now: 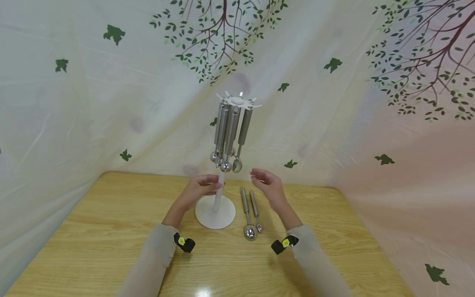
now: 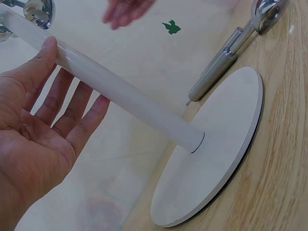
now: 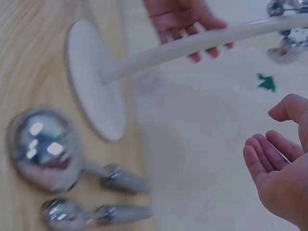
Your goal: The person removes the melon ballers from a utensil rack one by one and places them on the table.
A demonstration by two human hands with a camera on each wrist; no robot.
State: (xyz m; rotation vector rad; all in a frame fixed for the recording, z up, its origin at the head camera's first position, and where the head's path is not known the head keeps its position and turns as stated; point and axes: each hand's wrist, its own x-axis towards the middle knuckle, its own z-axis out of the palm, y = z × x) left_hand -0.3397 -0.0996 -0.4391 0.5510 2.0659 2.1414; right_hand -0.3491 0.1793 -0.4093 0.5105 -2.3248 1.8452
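A white rotating-style rack stand (image 1: 216,222) has a round base, a pole and a hooked top. My left hand (image 1: 200,189) grips its white pole (image 2: 120,94), thumb on one side and fingertips on the other. Several metal-handled utensils (image 1: 231,128) with shiny round heads hang from the hooks. Held in the air right of the pole, my right hand (image 1: 269,187) has loosely bent fingers and nothing in them. Below it on the table lie a larger metal scoop (image 1: 250,232) and a smaller one (image 1: 259,227), rounded sides up, handles pointing away.
The wooden table (image 1: 92,247) ends at a pale cloth backdrop (image 1: 167,136) printed with branches and green shapes. Both wrists carry small black cameras, and the sleeves are light grey.
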